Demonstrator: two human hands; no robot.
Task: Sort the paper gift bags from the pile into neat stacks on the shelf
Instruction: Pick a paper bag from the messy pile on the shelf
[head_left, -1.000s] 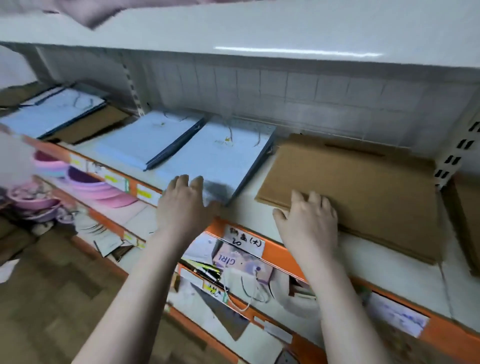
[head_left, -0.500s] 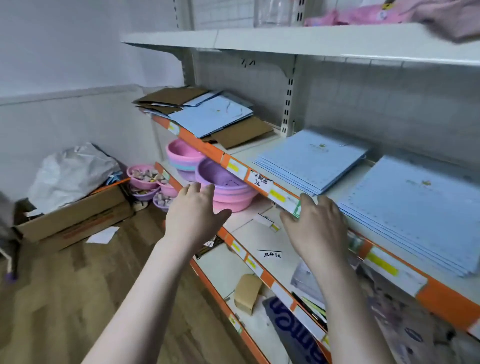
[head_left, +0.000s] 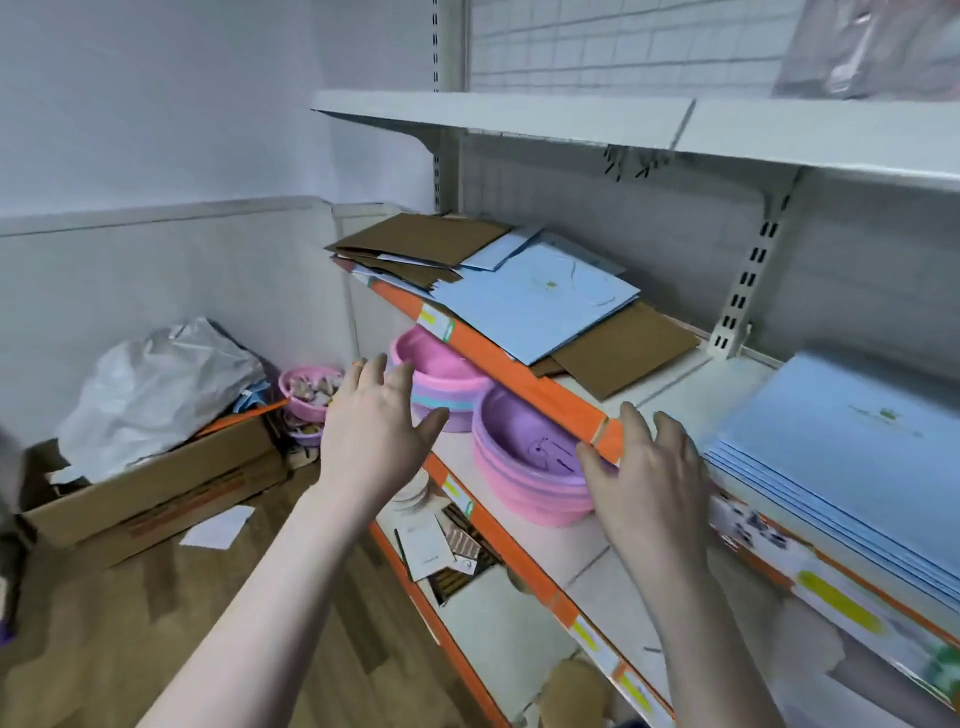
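A messy pile of flat brown and light blue paper gift bags (head_left: 524, 296) lies at the far left end of the orange-edged shelf (head_left: 530, 387). A neat stack of light blue bags (head_left: 852, 447) sits on the same shelf at the right. My left hand (head_left: 376, 426) hovers in front of the shelf, fingers straight, holding nothing. My right hand (head_left: 647, 483) is at the shelf's front edge beside the blue stack, fingers relaxed and empty.
Pink and purple plastic basins (head_left: 519, 447) stand on the lower shelf under the pile. A white upper shelf (head_left: 623, 119) overhangs. On the wooden floor at left stand a cardboard box (head_left: 150, 483) with crumpled white plastic (head_left: 156, 389) and a small pink bowl (head_left: 306, 387).
The view has swung left along the shelf, from the brown and blue stacks to the messy pile at the far end. Both hands have left the stacks and stay empty.
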